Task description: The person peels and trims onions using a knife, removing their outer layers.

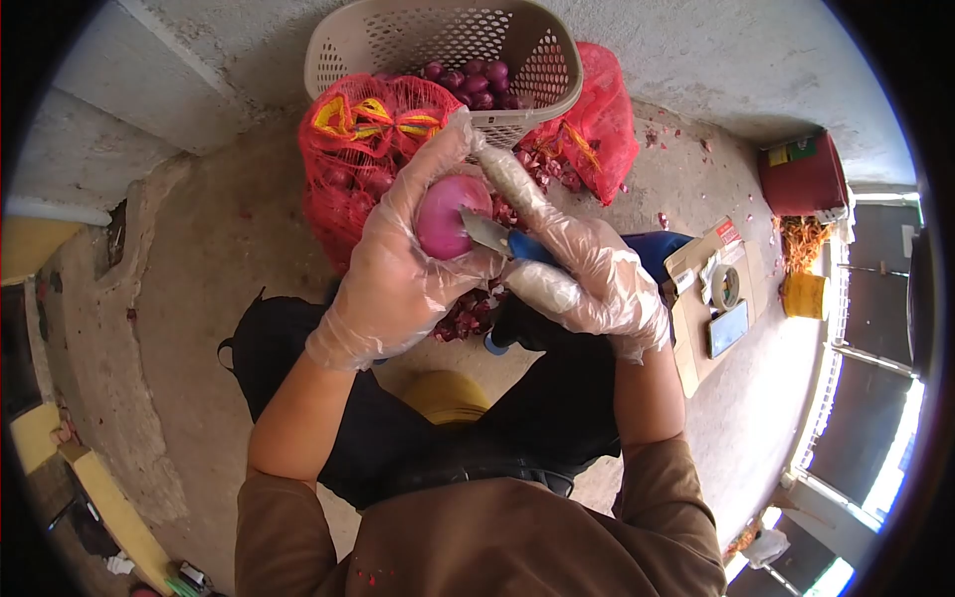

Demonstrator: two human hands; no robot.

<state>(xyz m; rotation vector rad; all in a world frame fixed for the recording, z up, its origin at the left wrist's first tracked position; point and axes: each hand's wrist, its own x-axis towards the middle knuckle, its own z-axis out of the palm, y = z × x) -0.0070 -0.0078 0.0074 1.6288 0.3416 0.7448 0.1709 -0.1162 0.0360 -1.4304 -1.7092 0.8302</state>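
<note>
In the head view, my left hand [383,274], in a clear plastic glove, is closed round a red onion [450,217] with a smooth pink-purple surface. My right hand [587,269], gloved the same way, grips the blue handle of a small knife [486,233]. Its blade touches the onion's right side; how deep the tip goes I cannot tell. Below and behind the hands, dark red onion skins [463,318] lie in a heap, partly covered by my hands and legs.
A beige plastic basket [343,50] with onions stands ahead, between a full red mesh bag [333,209] and another red mesh bag [604,119]. At right, cardboard [696,343] bears a tape roll [725,286] and a phone [728,329]. Farther right is a dark red bucket [804,177].
</note>
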